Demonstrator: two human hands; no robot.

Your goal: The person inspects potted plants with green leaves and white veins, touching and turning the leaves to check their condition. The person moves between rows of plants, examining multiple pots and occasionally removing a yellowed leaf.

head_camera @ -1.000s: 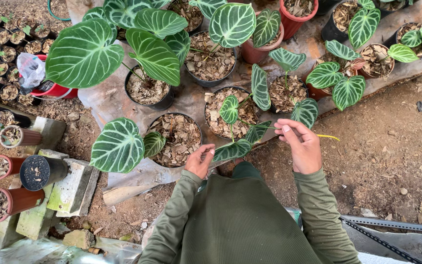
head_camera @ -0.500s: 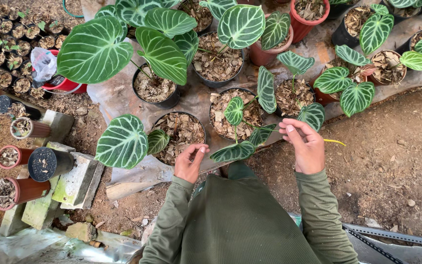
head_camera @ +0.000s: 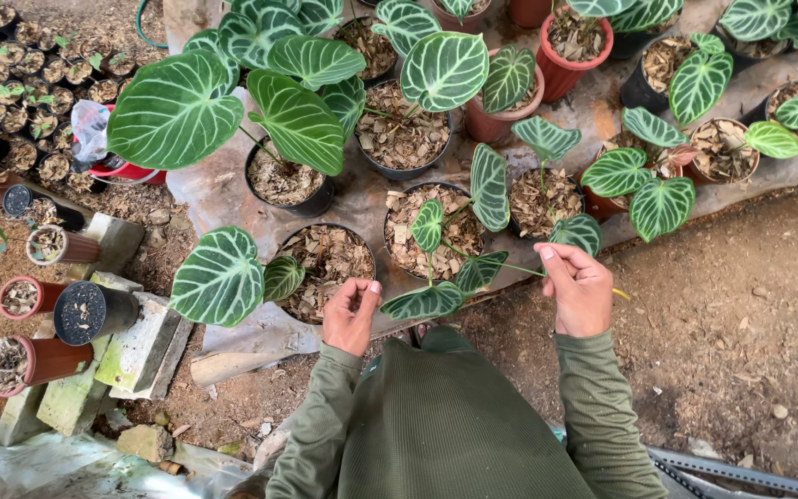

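The person's right hand (head_camera: 579, 288) has its grip pinched on a thin leaf stalk (head_camera: 510, 268) running to the middle pot (head_camera: 436, 231) on the ground sheet — trimming or checking, I'd judge. The left hand (head_camera: 351, 314), fingers curled and grasping nothing I can see, rests at the front pot (head_camera: 330, 268) — steadying seems needed.

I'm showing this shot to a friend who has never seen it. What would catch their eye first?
The big dark-green leaves with white veins, spreading over the potted plants at upper left. Next, at lower centre, the left hand at the rim of a black pot and the right hand pinching a thin leaf stem.
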